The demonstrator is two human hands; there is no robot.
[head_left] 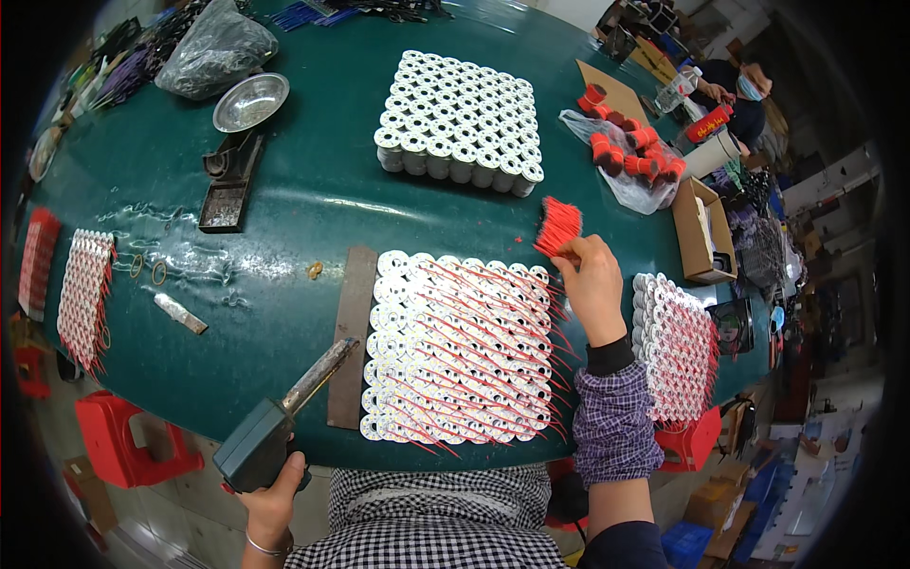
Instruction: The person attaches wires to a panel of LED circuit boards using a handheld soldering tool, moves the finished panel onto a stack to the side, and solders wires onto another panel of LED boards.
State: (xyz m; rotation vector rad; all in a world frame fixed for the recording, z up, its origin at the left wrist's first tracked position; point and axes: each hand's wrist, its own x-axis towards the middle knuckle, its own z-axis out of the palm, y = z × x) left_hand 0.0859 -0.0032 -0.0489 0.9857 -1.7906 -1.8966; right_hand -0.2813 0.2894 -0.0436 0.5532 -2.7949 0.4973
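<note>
At seven o'clock, left hand [273, 488]: clasped with closed fingers round the handle of a soldering gun [254, 446].
Barrel [320, 375]: long, metal, pointing between one and two o'clock, seen across the brown bar [353, 284].
At three o'clock, right hand [592, 284]: bent downward, thumb and fingertips brought near the lower end of the wires [561, 223]; too small to tell whether gripping any.
Bunch at two o'clock: red, slender, gathered on the green table [294, 180], just beyond a corner of the block [464, 351].
Middle, toward six o'clock: block of white discs in rows, mostly bare along the nine-o'clock side, strewn with red strands elsewhere; edged at nine o'clock by the bar.
Twelve o'clock: plain block [460, 123], white on top, grey along the sides.
Between three and four: side block [675, 351], also strewn with red.
Near two o'clock: red bundles [640, 166] on a clear bag [654, 196]; farther out, a person [749, 104] in a mask.
Between two and three: open carton [690, 251].
Ten o'clock: dark tray [226, 204]; beyond, a metal dish [251, 102].
Nine o'clock: far block [83, 294], near two bands [159, 273].
</note>
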